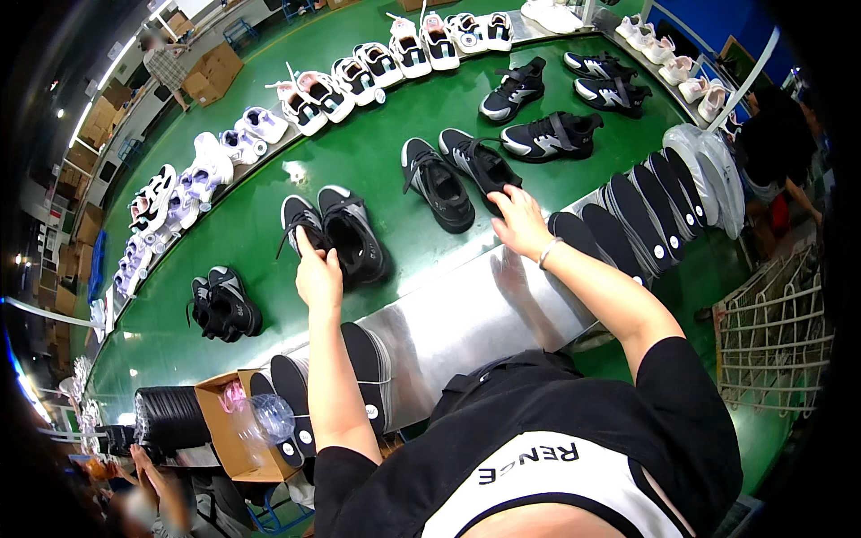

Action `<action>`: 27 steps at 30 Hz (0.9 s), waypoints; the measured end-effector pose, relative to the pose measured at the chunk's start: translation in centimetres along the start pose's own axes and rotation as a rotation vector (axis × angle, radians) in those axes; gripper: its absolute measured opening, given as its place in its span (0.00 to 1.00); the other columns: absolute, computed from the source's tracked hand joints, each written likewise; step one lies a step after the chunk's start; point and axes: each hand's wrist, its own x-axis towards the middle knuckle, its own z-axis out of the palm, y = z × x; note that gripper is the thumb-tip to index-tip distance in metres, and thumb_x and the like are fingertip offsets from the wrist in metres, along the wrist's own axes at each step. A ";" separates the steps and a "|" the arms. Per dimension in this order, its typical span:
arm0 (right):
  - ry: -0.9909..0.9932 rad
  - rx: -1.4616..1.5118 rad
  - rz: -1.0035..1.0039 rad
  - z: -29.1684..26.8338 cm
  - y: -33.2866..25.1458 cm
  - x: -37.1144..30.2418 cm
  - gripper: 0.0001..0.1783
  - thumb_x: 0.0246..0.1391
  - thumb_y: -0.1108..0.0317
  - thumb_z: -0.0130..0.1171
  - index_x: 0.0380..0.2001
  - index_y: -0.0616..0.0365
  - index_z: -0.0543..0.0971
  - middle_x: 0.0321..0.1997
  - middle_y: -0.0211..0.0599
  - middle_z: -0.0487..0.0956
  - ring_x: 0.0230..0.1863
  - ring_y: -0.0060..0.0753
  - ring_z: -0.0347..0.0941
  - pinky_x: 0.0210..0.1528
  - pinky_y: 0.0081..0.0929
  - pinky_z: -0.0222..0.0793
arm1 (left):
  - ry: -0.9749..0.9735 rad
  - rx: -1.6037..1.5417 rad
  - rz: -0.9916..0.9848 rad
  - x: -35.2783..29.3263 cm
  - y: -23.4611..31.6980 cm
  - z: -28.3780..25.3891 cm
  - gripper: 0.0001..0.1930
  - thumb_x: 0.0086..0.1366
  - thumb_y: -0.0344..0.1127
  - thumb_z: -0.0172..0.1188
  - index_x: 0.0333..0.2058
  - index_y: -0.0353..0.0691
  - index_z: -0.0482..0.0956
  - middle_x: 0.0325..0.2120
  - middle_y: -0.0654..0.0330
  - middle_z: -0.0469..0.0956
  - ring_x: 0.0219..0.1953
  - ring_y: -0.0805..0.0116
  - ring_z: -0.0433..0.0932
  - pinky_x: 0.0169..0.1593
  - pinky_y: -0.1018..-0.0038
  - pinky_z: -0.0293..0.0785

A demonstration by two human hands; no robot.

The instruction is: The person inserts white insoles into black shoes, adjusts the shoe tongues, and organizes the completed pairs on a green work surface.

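Observation:
My left hand (320, 276) is at the heel of a black-and-grey sneaker (300, 213), index finger reaching to its opening and the thumb bent beside it. Its mate (352, 235) stands close on the right. My right hand (523, 221) has its fingers closed about the heel of another black sneaker (473, 161), part of which it hides. Left of that one stands a matching black shoe (439, 184). All these shoes rest on a green tabletop (269, 260), toes pointing away from me.
Black sneakers (549, 136) stand far right, another pair (224, 303) at left. White shoes (377, 67) line the far edge. Stacked black insoles (366, 368) lie along the near metal ledge (466, 305), beside an open carton (235, 430). A netted rack (771, 323) stands right; other people are nearby.

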 end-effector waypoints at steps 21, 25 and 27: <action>-0.701 -0.150 -0.356 1.0 -2.3 4.9 0.20 0.31 0.67 0.64 0.33 0.61 0.74 0.28 0.46 0.72 0.33 0.44 0.69 0.37 0.32 0.64 | -0.294 -0.136 -0.669 -39.8 -11.1 1.3 0.09 0.54 0.39 0.50 0.29 0.41 0.74 0.25 0.54 0.75 0.30 0.55 0.74 0.34 0.64 0.69; -1.005 0.100 -0.154 -1.8 -4.3 2.1 0.17 0.34 0.70 0.63 0.30 0.65 0.73 0.25 0.37 0.75 0.27 0.25 0.68 0.34 0.21 0.64 | -0.399 0.097 -0.718 -44.4 -13.1 3.2 0.15 0.51 0.37 0.54 0.39 0.43 0.70 0.42 0.54 0.67 0.46 0.57 0.65 0.43 0.61 0.65; -0.925 0.053 -0.180 -2.8 -5.7 -1.2 0.18 0.34 0.69 0.64 0.31 0.63 0.73 0.28 0.40 0.73 0.31 0.34 0.69 0.36 0.26 0.64 | -0.468 0.116 -0.621 -45.2 -13.8 3.6 0.19 0.49 0.37 0.56 0.42 0.44 0.69 0.49 0.54 0.63 0.52 0.57 0.60 0.47 0.61 0.62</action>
